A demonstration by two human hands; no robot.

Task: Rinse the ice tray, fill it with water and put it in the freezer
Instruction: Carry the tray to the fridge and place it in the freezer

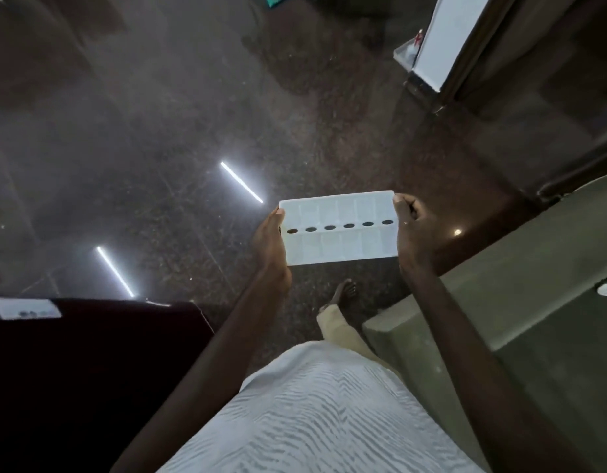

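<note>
A white plastic ice tray (339, 244) with two rows of compartments and a middle line of dark oval holes is held level above the dark floor. My left hand (269, 242) grips its left end, thumb on the top edge. At the right end my right hand (409, 227) grips the tray with its fingers curled over the rim. Whether water fills the compartments cannot be made out.
The speckled dark floor (158, 165) reflects two bright light strips. A dark cabinet (90, 370) stands at the lower left. On the right is a grey-green counter (500, 302), and at the upper right an open door (442, 46) with a white inner face. My foot (344, 293) steps forward.
</note>
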